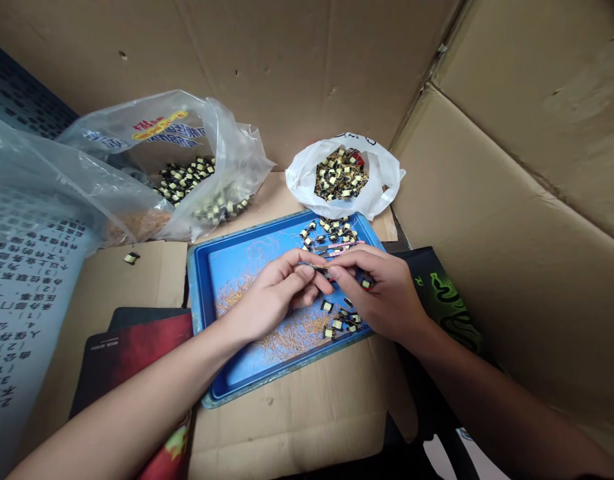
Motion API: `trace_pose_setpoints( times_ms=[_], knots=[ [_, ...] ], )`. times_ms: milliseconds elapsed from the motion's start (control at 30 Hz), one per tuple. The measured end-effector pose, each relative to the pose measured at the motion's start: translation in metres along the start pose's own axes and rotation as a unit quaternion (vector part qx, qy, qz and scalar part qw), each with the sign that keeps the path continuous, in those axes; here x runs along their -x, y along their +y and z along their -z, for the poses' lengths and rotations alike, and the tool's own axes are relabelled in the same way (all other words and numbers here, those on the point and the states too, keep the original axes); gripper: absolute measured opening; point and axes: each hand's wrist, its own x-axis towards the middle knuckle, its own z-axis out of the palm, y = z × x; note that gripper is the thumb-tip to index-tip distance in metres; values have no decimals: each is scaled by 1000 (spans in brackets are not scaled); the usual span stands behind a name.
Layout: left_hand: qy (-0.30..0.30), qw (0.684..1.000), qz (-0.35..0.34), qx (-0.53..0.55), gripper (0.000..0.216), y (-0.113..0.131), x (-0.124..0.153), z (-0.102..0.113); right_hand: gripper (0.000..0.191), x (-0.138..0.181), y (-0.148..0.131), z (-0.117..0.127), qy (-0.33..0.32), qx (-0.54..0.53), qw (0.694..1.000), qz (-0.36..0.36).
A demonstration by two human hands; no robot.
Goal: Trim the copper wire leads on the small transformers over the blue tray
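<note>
Both hands meet over the right half of a blue tray (203,333). My left hand (287,287) pinches a small coil with thin copper leads (319,267), mostly hidden by the fingers. From the right, my right hand (377,287) is closed, its thumb and fingertip pinching the wire end of the same coil. Just behind the fingertips is a pair of tweezers (337,251) with pinkish parts; whether the right hand holds it I cannot tell. Yellow-and-black coils (337,230) lie behind the hands, and several more coils (339,323) lie in front. Copper wire clippings (291,340) cover the tray's left and front.
Behind the tray stand a white plastic bag (301,177) of wired coils and a clear bag (237,153) of coils. A lone coil (131,258) lies on cardboard at left. Cardboard walls (287,67) enclose the back and right. Dark printed mats (137,347) flank the tray.
</note>
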Motion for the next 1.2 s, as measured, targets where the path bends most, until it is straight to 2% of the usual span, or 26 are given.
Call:
trace_pose_setpoints(
  times_ms=[267, 500, 567, 633, 733, 800, 900, 1000, 1200],
  knots=[
    [29, 998, 11, 61, 23, 4, 0, -1, 12, -2, 4, 1, 5, 24, 1000, 0],
    [61, 997, 7, 46, 29, 5, 0, 1, 8, -8, 13, 19, 6, 88, 996, 13],
    [66, 997, 6, 36, 31, 6, -1, 2, 7, -10, 17, 26, -32, 118, 992, 17],
    [65, 997, 6, 44, 29, 7, -2, 3, 9, -11, 21, 33, -103, 157, 982, 24],
    [65, 996, 9, 63, 25, 8, -2, 2, 34, -10, 25, 38, -193, 224, 953, 62],
    [69, 996, 13, 63, 23, 8, -2, 2, 38, -9, 26, 34, -210, 272, 936, 82],
    [71, 996, 2, 58, 19, 7, -2, 3, 26, -6, 26, 25, -204, 324, 920, 89],
    [60, 996, -28, 61, 15, 4, -2, 5, 18, -5, 26, 18, -194, 332, 918, 93],
    [63, 992, -92, 67, 13, 5, -2, 5, 17, -6, 23, 19, -130, 257, 956, 57]
  ],
)
